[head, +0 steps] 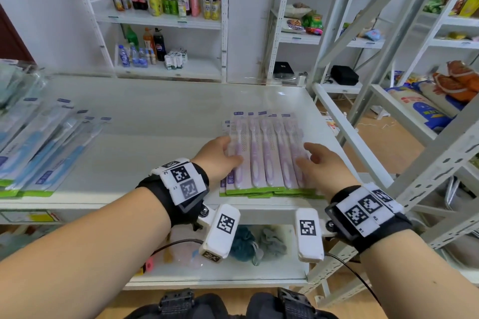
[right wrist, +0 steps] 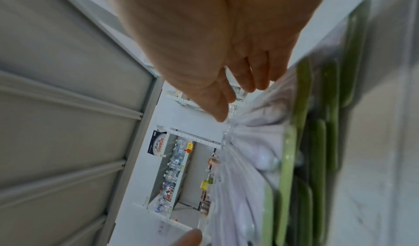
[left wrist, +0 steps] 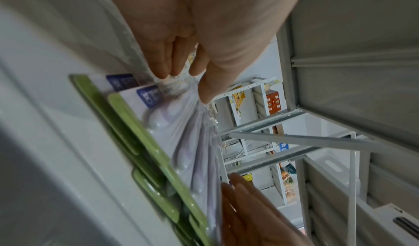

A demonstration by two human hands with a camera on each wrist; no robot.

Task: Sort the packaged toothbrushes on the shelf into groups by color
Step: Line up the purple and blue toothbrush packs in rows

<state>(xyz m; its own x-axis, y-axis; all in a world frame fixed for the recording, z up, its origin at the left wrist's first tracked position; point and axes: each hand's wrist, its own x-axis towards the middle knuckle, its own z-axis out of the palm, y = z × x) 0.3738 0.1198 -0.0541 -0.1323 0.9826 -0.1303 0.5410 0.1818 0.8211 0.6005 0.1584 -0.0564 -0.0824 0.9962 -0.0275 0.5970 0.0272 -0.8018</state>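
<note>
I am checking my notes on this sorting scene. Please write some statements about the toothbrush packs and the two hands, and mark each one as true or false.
1. The purple toothbrush packs lie on the shelf between the two hands. True.
2. The blue toothbrush packs lie to the right of the purple ones. False: they lie at the left end of the shelf.
3. The left hand touches the left side of the purple group. True.
4. The right hand holds a single pack lifted in the air. False: its fingers rest on the right side of the purple group, which lies on the shelf.
5. The packs have red bottom edges. False: the edges are green.
</note>
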